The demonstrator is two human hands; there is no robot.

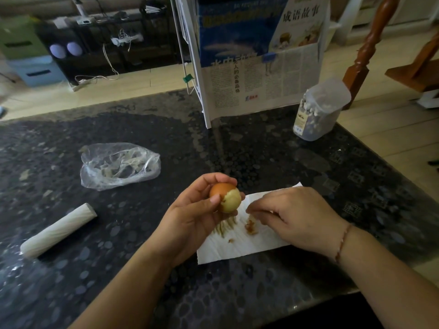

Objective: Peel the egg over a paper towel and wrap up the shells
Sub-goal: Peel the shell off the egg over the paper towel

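Your left hand (197, 210) holds the egg (225, 197) above the left end of the paper towel (256, 243), fingers curled round the back of it and the thumb pressed across its front. The egg is partly peeled: brown shell covers the upper left part, and the pale, bare white shows at the lower right. Your right hand (294, 214) hovers low over the towel just beside the egg, palm down, with the thumb and forefinger drawn together at the tip (whether a scrap of shell sits between them you cannot tell, since it is too small to see). A thin cord bracelet (342, 243) circles that wrist.

The towel lies flat on the dark patterned table (261, 157), near its front edge. On the towel, under the egg, sit several brown shell bits (250, 227) and a streaky brownish stain (225, 225).

Well to the left lies a crumpled clear plastic bag (120, 165), and nearer you on that side a white roll (58, 230) lies on its side. At the far right of the table stands a clear plastic jar (319, 110) filled with small white pieces, beside an upright white rack (199, 67) holding printed papers.
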